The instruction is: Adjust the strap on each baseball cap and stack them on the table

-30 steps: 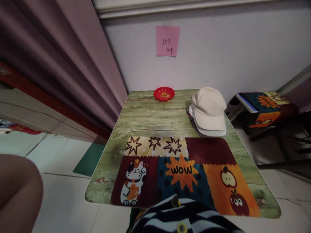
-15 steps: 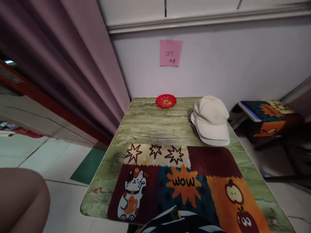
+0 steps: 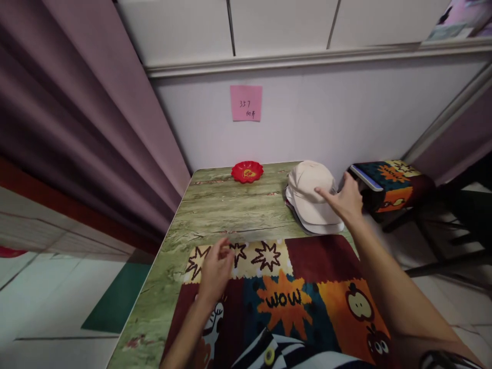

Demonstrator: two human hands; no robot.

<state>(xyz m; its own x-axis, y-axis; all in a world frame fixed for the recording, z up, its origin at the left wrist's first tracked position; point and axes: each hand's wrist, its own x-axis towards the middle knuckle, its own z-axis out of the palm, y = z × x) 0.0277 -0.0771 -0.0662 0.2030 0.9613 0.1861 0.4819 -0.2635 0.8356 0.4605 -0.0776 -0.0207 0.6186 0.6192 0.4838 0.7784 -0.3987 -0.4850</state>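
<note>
A cream baseball cap tops a small stack of caps at the right side of the table; a grey brim shows beneath it. My right hand is at the right side of this stack, thumb and fingers spread apart, the thumb over the cap's crown near the brim. Whether it touches the cap I cannot tell. Over the patterned mat hovers my left hand, fingers loosely bent and apart, holding nothing.
A red scalloped dish stands at the back of the green wood-patterned table. A pink note is stuck to the wall behind. Right of the table is a stool with a patterned cover; a purple curtain hangs at left.
Both my hands have come into view: the right over to the caps, the left above the mat. My view has shifted, so the table things sit further left. The caps look unmoved on the table.
</note>
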